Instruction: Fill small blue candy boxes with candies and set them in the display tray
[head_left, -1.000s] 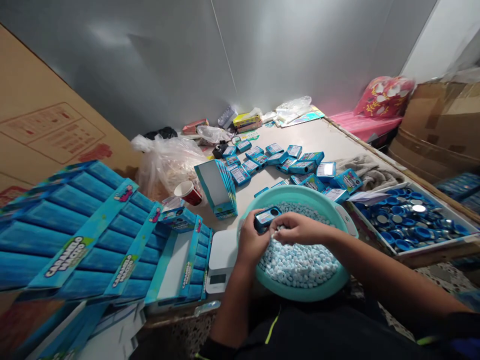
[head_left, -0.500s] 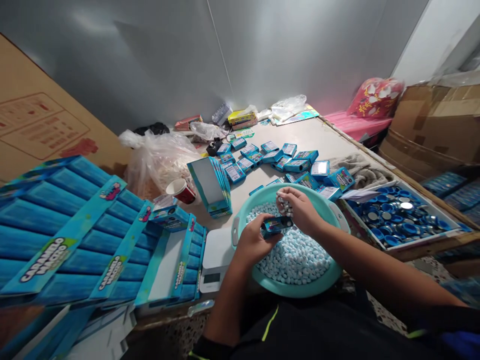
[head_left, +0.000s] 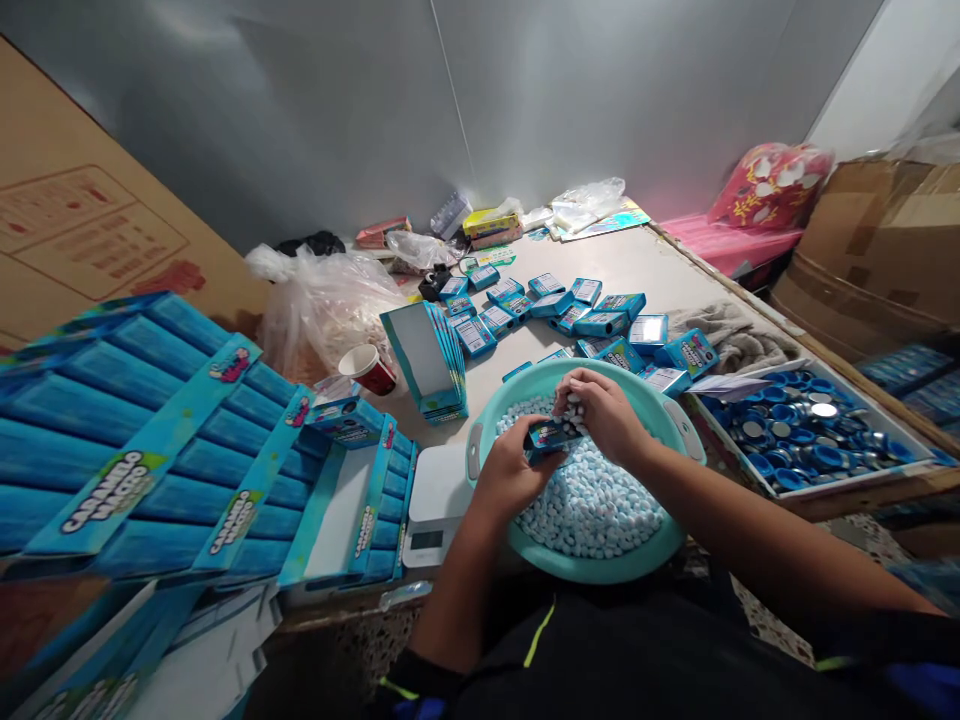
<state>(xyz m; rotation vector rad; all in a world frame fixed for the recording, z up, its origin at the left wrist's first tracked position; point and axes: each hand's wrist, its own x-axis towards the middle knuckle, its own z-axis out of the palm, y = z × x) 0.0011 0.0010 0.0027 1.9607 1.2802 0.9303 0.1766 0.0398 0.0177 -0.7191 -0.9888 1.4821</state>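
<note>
My left hand [head_left: 517, 472] grips a small blue candy tin [head_left: 549, 434] above a turquoise basin [head_left: 600, 570]. My right hand [head_left: 604, 415] is closed around several small pale blue and white candies [head_left: 573, 412], right at the tin's open end. The basin holds a heap of the same candies [head_left: 600, 500]. The tin's inside is hidden from this angle. Behind the basin lie several blue tins or small boxes [head_left: 600, 323], loosely scattered on the white table [head_left: 517, 262].
Left of the basin are a white scale [head_left: 435, 490], an upright blue display box [head_left: 424, 360], a paper cup [head_left: 367, 368] and stacked filled display boxes [head_left: 150, 440]. A tray [head_left: 832, 478] of blue-rimmed lids stands on the right, near a grey cloth [head_left: 739, 340].
My right hand has come closer to the tin, with the candies now at its opening. The left hand keeps hold of the tin. The whole view has shifted slightly.
</note>
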